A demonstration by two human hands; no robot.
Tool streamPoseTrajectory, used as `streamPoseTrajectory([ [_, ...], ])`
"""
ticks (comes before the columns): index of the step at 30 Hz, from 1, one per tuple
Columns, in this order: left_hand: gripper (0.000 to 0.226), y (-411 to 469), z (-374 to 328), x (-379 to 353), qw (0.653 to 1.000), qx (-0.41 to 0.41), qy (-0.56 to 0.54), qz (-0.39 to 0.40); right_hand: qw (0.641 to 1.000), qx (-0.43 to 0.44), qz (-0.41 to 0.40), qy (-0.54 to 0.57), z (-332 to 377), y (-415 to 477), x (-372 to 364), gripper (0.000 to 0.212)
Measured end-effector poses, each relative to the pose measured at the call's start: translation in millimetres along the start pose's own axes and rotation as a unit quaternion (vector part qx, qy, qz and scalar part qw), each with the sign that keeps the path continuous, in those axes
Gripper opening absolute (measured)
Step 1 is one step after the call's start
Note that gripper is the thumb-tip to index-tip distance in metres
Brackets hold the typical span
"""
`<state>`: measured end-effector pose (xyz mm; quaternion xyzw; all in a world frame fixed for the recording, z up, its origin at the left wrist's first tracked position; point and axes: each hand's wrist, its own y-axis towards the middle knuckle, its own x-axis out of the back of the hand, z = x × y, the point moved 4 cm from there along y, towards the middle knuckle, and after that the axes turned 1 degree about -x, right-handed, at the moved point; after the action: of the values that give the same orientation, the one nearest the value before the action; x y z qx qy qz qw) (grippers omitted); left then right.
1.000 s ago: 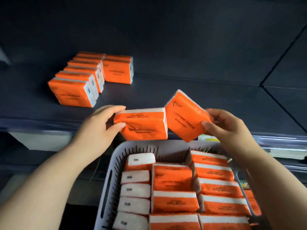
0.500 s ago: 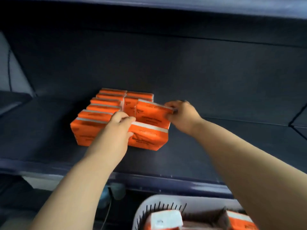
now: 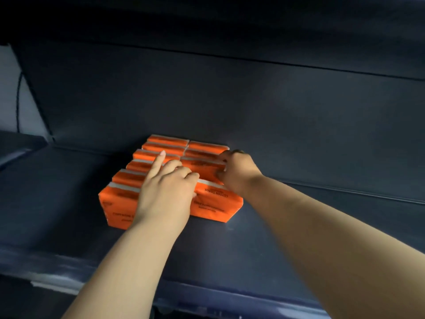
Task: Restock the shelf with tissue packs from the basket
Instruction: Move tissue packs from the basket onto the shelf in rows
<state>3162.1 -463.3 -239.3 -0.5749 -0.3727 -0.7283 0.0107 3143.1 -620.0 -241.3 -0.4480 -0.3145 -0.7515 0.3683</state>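
On the shelf (image 3: 299,226) deck: orange tissue packs (image 3: 142,166) with pale top strips stand on edge in two touching columns that run from the shelf's back panel (image 3: 230,100) toward its front lip (image 3: 207,293).
Column nearer the shelf's left end: six packs show, one behind another, and the foremost turns its broad face to the shelf's front.
Column nearer the shelf's right end: shorter, with three packs at the back and then the front pack (image 3: 216,206).
Front pack: its broad face is toward the shelf's front, with dark "COTTON TISSUE" print upside down, and it sits well back from the shelf's lip.
Left hand (image 3: 165,192): palm down over the seam between the two foremost packs. The index finger (image 3: 158,161) lies straight across the left-end column and the other fingers bend over the front pack's rear edge. Whether they hold it cannot be told.
Right hand (image 3: 236,172): fingers and thumb curl round the right end of the upright pack (image 3: 200,165), third from the shelf's back panel, and pinch it.
Obstructions: the left hand and left forearm (image 3: 128,261) hide the seam and part of both foremost packs. The right forearm (image 3: 322,226) crosses the deck toward the shelf's right end.
Surroundings: dark blue panels lie in shadow overhead. A pale wall (image 3: 9,93) beyond the shelf's left end has a dark cable (image 3: 17,100) hanging on it.
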Motion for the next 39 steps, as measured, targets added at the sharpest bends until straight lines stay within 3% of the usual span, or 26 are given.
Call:
streamPoseTrajectory([
  [5, 0.032, 11, 6, -7, 0.999, 0.027, 0.027, 0.03, 1.0, 0.004, 0.004, -0.003, -3, 4, 3, 0.045],
  [10, 0.04, 22, 2, -16, 0.996, 0.041, 0.049, 0.064, 1.0, 0.013, 0.006, 0.014, -6, 5, 7, 0.03],
  [16, 0.049, 26, 0, -21, 0.99, 0.082, 0.084, 0.083, 0.999, 0.043, -0.008, -0.021, -8, -4, 0, 0.031],
  [30, 0.051, 15, -10, -23, 0.992, 0.065, 0.069, 0.088, 0.998, 0.029, -0.023, 0.05, -17, -32, 7, 0.039],
  [39, 0.054, -29, -42, 10, 0.994, -0.037, 0.034, 0.097, 0.993, 0.084, 0.044, -0.074, -16, -109, 24, 0.045],
])
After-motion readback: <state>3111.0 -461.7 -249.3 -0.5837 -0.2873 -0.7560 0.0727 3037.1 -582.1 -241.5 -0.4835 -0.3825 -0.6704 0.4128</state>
